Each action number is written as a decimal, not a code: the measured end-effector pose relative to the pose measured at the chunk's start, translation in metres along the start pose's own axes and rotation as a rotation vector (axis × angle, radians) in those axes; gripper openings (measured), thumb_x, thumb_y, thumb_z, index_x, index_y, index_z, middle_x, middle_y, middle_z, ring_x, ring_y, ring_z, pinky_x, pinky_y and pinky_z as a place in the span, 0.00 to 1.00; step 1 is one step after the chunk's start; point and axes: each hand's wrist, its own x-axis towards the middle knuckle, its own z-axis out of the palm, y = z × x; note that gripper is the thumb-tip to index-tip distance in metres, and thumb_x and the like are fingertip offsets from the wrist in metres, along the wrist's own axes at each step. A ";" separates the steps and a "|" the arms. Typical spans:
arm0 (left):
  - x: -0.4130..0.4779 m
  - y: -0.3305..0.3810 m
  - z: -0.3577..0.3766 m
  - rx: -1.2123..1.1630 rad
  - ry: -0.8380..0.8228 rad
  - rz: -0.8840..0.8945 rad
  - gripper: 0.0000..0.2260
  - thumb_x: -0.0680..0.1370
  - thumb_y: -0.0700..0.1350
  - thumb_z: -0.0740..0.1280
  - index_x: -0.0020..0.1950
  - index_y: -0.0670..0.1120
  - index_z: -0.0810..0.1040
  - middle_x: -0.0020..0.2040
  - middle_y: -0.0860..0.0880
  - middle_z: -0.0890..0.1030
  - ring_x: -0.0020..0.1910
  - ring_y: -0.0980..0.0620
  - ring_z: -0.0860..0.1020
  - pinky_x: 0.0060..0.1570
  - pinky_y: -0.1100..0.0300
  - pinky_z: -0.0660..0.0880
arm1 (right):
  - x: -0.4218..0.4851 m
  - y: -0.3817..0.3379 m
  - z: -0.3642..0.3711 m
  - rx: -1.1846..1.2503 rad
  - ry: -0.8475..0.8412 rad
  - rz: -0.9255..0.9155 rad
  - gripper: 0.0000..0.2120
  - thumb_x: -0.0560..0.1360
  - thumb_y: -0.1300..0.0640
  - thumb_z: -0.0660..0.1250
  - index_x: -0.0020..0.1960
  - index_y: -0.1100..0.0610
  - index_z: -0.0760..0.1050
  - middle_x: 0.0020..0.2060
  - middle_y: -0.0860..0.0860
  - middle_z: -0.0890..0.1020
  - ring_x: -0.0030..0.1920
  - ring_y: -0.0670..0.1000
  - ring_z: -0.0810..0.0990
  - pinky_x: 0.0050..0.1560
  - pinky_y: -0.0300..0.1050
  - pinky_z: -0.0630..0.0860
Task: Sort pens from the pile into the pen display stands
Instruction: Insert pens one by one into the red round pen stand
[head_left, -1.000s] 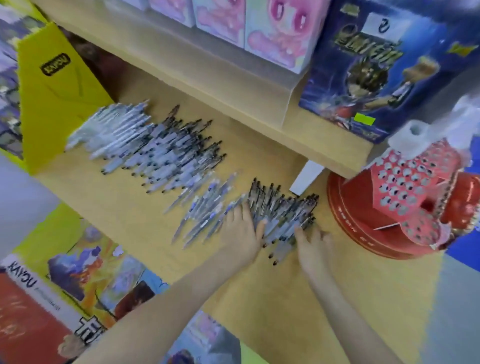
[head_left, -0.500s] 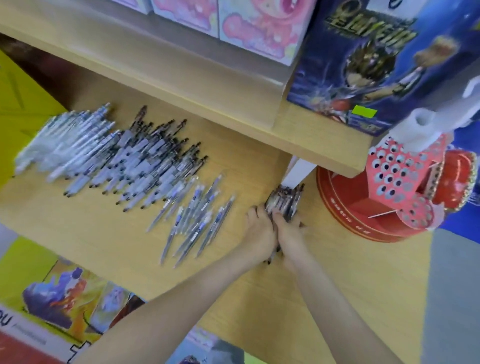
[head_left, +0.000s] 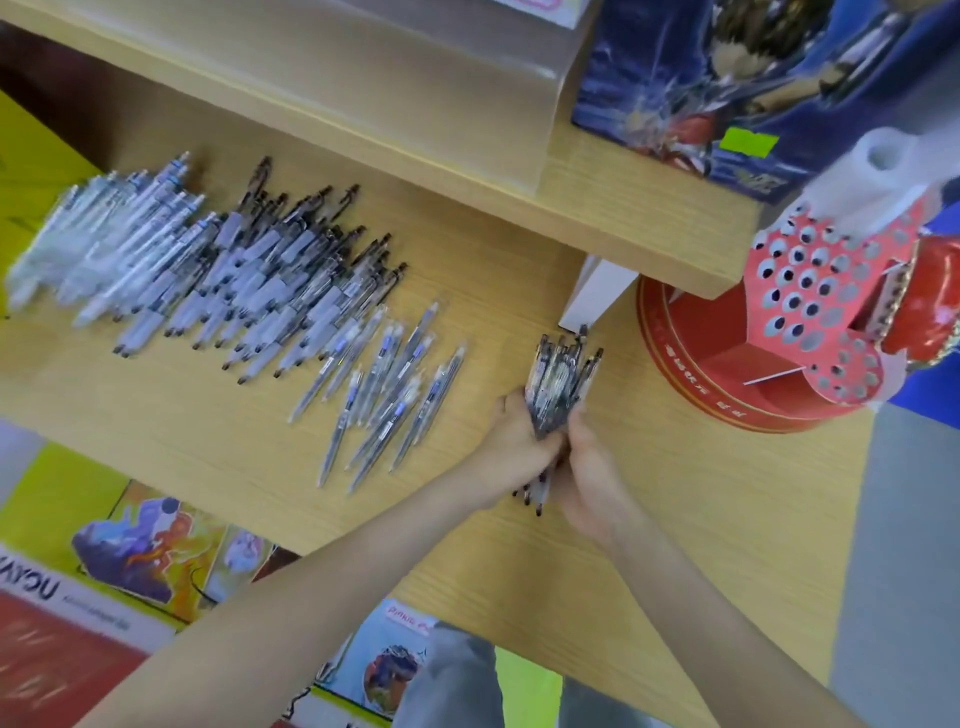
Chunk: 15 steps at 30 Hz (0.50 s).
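The black pens that lay fanned flat a second ago are now squeezed into one bundle (head_left: 560, 382), with the left hand (head_left: 517, 441) and right hand (head_left: 589, 480) each keeping its grip clamped round the lower half (tips poke out below the palms). That handful looks ready for the red display stand (head_left: 810, 296) nearby. On the wooden tabletop (head_left: 685, 530), the big pile (head_left: 218, 280) and a row of blue-marked pens (head_left: 389, 389) await sorting beneath a shelf (head_left: 415, 135).

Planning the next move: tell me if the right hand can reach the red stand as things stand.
Probably yes. The stand sits just right of the right hand, with only bare table between. The hand does share its grip on the pen bundle with the left hand, though.
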 end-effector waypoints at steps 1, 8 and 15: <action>-0.002 -0.001 0.000 -0.036 0.003 -0.016 0.27 0.73 0.51 0.70 0.67 0.44 0.64 0.61 0.46 0.66 0.57 0.45 0.75 0.52 0.52 0.78 | -0.003 0.001 0.001 -0.003 -0.006 -0.002 0.22 0.83 0.45 0.46 0.69 0.53 0.68 0.59 0.49 0.81 0.57 0.45 0.80 0.48 0.40 0.78; -0.008 -0.009 -0.006 -0.402 0.007 -0.062 0.27 0.61 0.41 0.71 0.60 0.40 0.70 0.43 0.40 0.79 0.40 0.44 0.81 0.37 0.50 0.79 | -0.017 0.001 0.012 0.071 -0.023 0.040 0.19 0.83 0.49 0.50 0.67 0.54 0.71 0.58 0.60 0.79 0.59 0.59 0.77 0.63 0.58 0.72; -0.026 -0.015 -0.005 -0.478 0.022 0.007 0.26 0.63 0.40 0.72 0.60 0.40 0.72 0.48 0.40 0.81 0.48 0.47 0.82 0.48 0.53 0.80 | -0.034 -0.002 0.011 0.072 -0.175 0.068 0.18 0.83 0.51 0.50 0.66 0.54 0.72 0.59 0.52 0.81 0.58 0.49 0.80 0.57 0.49 0.75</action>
